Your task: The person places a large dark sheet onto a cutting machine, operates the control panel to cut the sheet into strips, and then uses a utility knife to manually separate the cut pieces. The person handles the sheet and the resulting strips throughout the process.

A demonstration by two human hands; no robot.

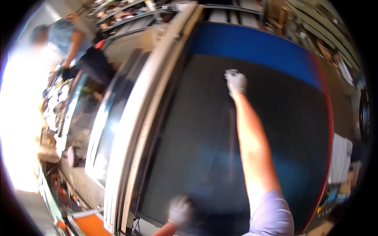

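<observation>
A large dark sheet [212,129] lies in front of me, with a bright blue band [256,45] along its far end and a red edge on its right. My right arm reaches far across it. My right hand [237,82], in a pale glove, is closed near the blue band, its fingers around something small and dark that I cannot make out. Low over the sheet's near left part is my left hand [180,210], gloved too and smeared by motion. Whether it touches the surface or holds anything cannot be told.
Long pale frame bars [136,106] run along the sheet's left side. Beyond them a person [67,39] bends over a cluttered bench. Loaded shelves [122,15] stand at the back. A white cloth [340,159] hangs at the right; an orange panel [92,225] lies at lower left.
</observation>
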